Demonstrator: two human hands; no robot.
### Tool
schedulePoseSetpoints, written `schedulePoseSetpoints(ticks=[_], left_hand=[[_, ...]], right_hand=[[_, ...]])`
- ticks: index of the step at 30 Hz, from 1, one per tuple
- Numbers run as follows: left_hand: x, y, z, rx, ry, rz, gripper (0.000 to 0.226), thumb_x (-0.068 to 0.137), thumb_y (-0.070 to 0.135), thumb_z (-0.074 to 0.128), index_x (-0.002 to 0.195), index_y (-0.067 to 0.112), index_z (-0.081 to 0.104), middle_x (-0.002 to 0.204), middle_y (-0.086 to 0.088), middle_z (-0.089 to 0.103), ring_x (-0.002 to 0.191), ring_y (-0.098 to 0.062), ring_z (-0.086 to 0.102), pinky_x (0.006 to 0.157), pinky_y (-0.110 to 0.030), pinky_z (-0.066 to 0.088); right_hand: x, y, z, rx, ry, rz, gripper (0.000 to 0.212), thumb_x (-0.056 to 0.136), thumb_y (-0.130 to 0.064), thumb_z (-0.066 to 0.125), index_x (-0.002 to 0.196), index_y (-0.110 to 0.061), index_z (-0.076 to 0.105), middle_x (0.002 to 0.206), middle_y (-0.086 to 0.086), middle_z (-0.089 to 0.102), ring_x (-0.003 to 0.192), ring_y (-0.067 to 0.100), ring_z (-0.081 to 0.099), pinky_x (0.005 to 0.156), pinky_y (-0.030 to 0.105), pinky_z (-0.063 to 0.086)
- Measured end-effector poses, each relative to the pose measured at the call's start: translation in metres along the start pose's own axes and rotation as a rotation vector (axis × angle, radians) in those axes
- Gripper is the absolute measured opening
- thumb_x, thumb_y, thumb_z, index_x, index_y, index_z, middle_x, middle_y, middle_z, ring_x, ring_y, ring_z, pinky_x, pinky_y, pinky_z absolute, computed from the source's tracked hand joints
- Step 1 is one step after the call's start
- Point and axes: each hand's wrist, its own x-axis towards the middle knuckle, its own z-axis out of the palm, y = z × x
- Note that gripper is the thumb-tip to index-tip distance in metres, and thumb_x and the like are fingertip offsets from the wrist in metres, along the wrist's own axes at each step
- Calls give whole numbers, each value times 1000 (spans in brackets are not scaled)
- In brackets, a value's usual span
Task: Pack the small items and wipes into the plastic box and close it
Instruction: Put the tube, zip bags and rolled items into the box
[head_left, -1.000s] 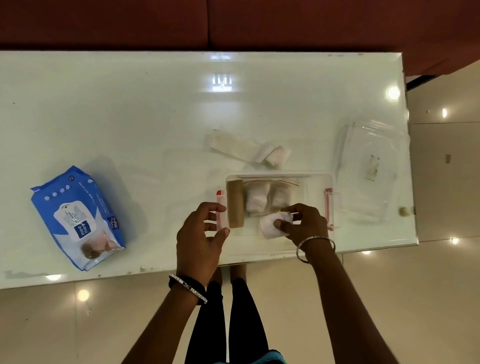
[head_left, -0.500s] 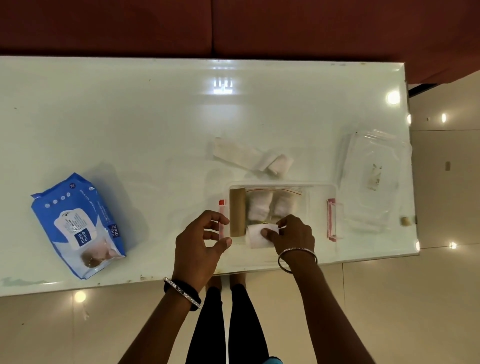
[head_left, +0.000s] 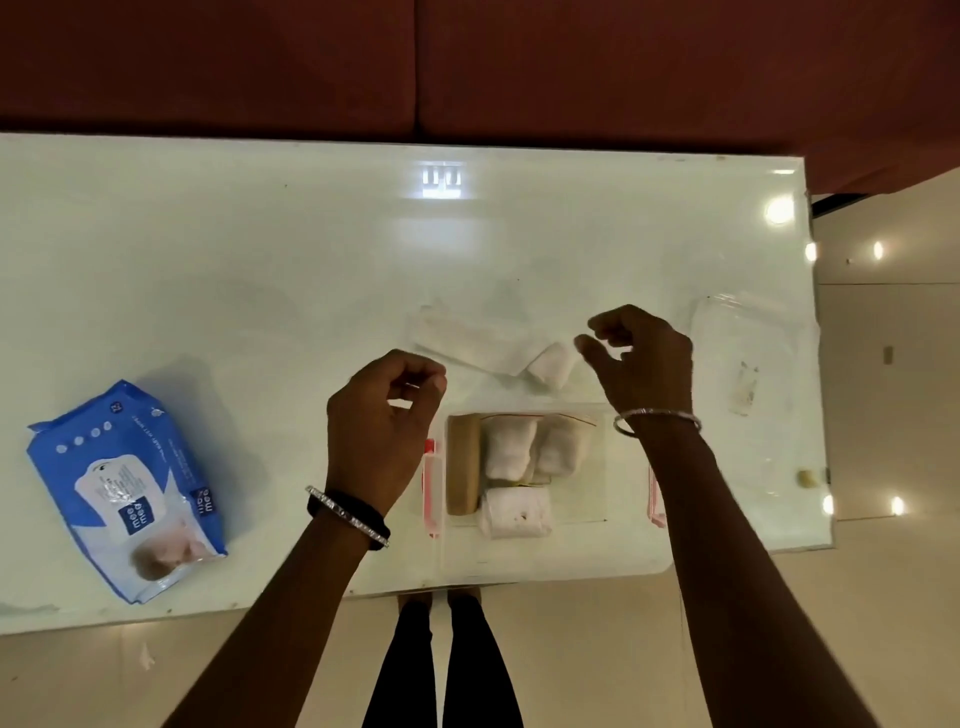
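A clear plastic box (head_left: 592, 499) with red side clips sits near the table's front edge. Inside it lie a brown roll (head_left: 462, 470), two white rolls under a zip bag (head_left: 535, 447) and a third white roll (head_left: 514, 512) at the front. Behind the box, a partly unrolled white bandage (head_left: 550, 364) lies on the table. My right hand (head_left: 641, 358) hovers just right of that bandage with its fingers apart and empty. My left hand (head_left: 382, 421) floats left of the box, fingers loosely curled, holding nothing. The blue wipes pack (head_left: 124, 488) rests far left.
The box's clear lid (head_left: 748, 364) lies at the table's right end, with a small yellowish bit (head_left: 806, 479) near the right edge. The glossy white table (head_left: 260, 286) ends close to my legs; a dark red sofa runs behind it.
My right hand set the white roll into the front of the box, let go and rose toward the bandage behind the box. My left hand lifted away from the box's left clip.
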Motion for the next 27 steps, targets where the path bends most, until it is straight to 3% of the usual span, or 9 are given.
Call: schedulePoseSetpoints(ticks=[3, 6, 10, 15, 17, 20, 22, 24, 27], left_hand=[[11, 8, 9, 3, -40, 6, 6, 88, 17, 66, 89, 20, 71, 84, 15, 70, 79, 9, 62, 60, -2, 44], [11, 11, 15, -18, -71, -8, 8, 88, 17, 65, 89, 22, 71, 83, 19, 69, 82, 4, 62, 62, -2, 44], [8, 11, 20, -28, -99, -37, 11, 88, 15, 65, 88, 25, 71, 83, 18, 70, 82, 4, 62, 63, -3, 45], [6, 12, 16, -25, -96, -41, 12, 88, 15, 66, 88, 27, 70, 83, 17, 70, 81, 0, 64, 69, -8, 48], [6, 15, 11, -45, -83, -31, 12, 88, 14, 66, 90, 25, 71, 84, 15, 71, 80, -3, 66, 72, -9, 49], [6, 25, 4, -92, -75, 10, 13, 90, 12, 64, 94, 23, 71, 87, 14, 72, 82, -1, 66, 72, -5, 47], [6, 33, 0, -119, -82, 34, 14, 91, 13, 63, 96, 24, 71, 92, 15, 72, 86, 0, 66, 72, -5, 47], [6, 43, -6, -161, -97, 56, 16, 93, 15, 61, 103, 24, 69, 99, 15, 71, 91, -2, 66, 72, -7, 48], [4, 55, -17, -181, -153, 122, 24, 96, 21, 58, 118, 27, 64, 117, 11, 64, 105, -5, 62, 81, -13, 51]], right_hand=[[25, 1, 18, -160, -337, 91, 63, 65, -41, 86, 118, -17, 62, 115, 3, 67, 109, 24, 60, 91, 38, 49], [32, -3, 35, -337, -402, 91, 79, 51, -47, 90, 118, -22, 56, 117, 1, 60, 114, 26, 55, 89, 40, 49], [31, -5, 46, -447, -354, 58, 76, 50, -45, 89, 113, -21, 54, 112, 1, 59, 108, 27, 54, 79, 38, 46], [29, -3, 35, -327, -312, 68, 58, 64, -36, 81, 115, -19, 59, 113, 2, 65, 104, 27, 61, 88, 41, 50], [25, -5, 23, -177, -218, 81, 55, 65, -34, 81, 114, -20, 61, 111, 0, 68, 101, 25, 63, 86, 40, 51], [12, -12, 0, 243, -152, 128, 52, 62, -31, 87, 108, -23, 65, 104, -7, 72, 96, 12, 69, 80, 30, 54], [2, -21, -12, 591, -257, 179, 51, 60, -30, 87, 106, -24, 67, 103, -3, 76, 99, 12, 71, 86, 30, 54], [-10, -28, -18, 905, -414, 192, 47, 63, -25, 85, 106, -21, 67, 104, 7, 76, 102, 21, 70, 101, 43, 50], [-28, -36, -22, 1198, -615, 175, 49, 68, -19, 83, 112, -18, 61, 112, 19, 71, 105, 33, 63, 104, 44, 41]])
